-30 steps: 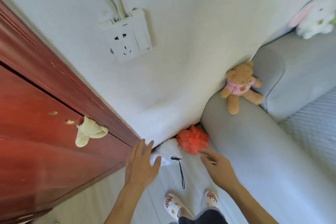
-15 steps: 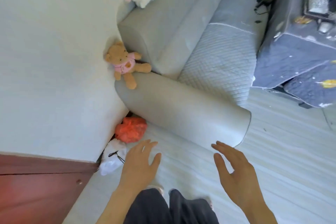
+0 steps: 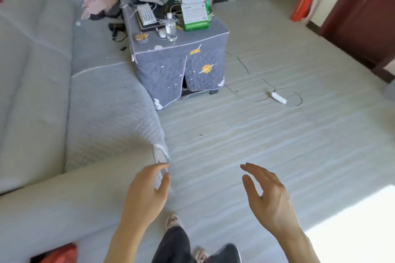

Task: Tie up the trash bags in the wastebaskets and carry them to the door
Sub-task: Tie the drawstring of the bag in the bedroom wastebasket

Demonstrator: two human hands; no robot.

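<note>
While you look down in the head view, your left hand (image 3: 147, 195) is loose, fingers relaxed, gripping nothing. Your right hand (image 3: 268, 197) is spread and empty too. The red trash bag (image 3: 61, 254) lies bottom left beside the sofa arm (image 3: 64, 205), apart from both hands.

Left hand (image 3: 147, 194) and right hand (image 3: 267, 196) extended forward, fingers relaxed and apparently empty; forearms bare, legs below.

grey sofa (image 3: 38, 96), cluttered covered table (image 3: 181, 66), power strip (image 3: 278, 97)
</note>
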